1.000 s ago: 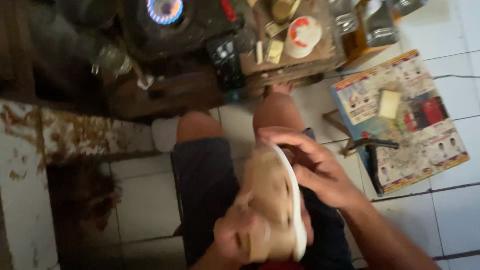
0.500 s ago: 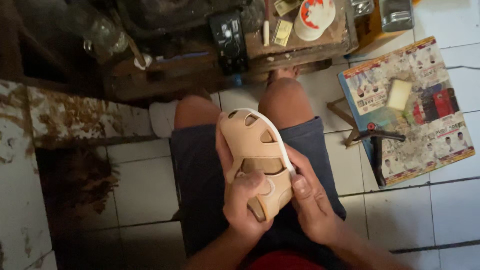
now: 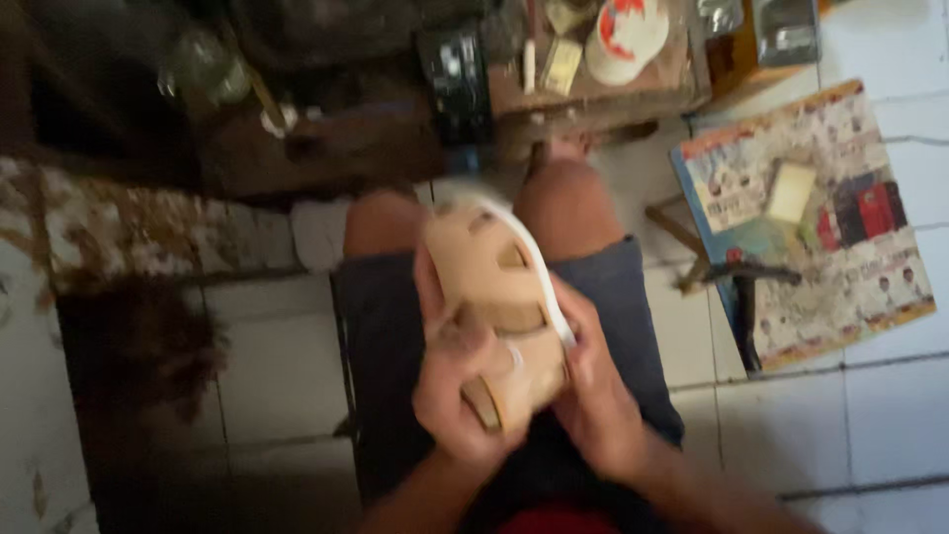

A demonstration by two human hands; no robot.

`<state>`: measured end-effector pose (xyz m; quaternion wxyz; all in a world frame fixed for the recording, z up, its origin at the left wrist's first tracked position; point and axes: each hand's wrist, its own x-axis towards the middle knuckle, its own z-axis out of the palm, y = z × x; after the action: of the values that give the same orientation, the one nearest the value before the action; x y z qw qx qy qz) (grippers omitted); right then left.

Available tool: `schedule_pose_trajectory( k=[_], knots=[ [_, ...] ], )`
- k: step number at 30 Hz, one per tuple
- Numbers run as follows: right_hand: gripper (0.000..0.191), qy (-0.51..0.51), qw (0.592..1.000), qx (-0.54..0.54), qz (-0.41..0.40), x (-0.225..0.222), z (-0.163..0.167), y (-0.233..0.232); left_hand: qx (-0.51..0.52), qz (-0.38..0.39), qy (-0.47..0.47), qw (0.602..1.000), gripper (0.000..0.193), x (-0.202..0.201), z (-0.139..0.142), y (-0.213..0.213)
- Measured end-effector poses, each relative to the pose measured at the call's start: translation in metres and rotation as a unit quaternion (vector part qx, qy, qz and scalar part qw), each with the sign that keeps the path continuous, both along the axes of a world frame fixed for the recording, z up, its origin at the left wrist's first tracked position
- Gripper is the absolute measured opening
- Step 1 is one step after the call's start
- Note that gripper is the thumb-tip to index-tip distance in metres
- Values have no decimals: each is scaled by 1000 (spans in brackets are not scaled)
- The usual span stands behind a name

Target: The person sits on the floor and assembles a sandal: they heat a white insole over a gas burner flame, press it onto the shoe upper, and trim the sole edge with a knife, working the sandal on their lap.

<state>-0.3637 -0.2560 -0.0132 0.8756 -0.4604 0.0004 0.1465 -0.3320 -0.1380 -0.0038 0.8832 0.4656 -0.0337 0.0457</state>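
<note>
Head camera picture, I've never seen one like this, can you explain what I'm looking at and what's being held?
The camera sits on a person's head and looks down at their lap. No machine here: both bare hands grip a tan sandal with a white sole edge, the left hand across its straps, the right hand at its side. The person sits in dark shorts over a tiled floor. To the right lie a printed paper sheet and a dark hammer-like tool. The picture is blurred.

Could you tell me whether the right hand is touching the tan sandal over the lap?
Touching. The head view shows the right hand pressed against the white-edged side of the tan sandal, fingers wrapped on it, while the left hand grips its lower end.
</note>
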Motion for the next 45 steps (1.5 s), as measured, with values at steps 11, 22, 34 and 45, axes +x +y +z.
schedule_pose_trajectory(
  k=[11, 22, 34, 45],
  knots=[
    [100, 32, 994, -101, -30, 6, -22, -13, -38, -5, 75, 996, 84, 12, -3, 13],
    [135, 79, 975, -204, 40, -29, -67, -60, 158, -110, -125, 973, 69, 2, -11, 24],
    [134, 21, 981, -193, -5, -42, -79, -59, 254, -80, -249, 931, 67, 9, -14, 43],
    [135, 132, 990, -48, 33, -27, -64, -52, 220, -59, -134, 964, 65, 4, -12, 25]
  ],
)
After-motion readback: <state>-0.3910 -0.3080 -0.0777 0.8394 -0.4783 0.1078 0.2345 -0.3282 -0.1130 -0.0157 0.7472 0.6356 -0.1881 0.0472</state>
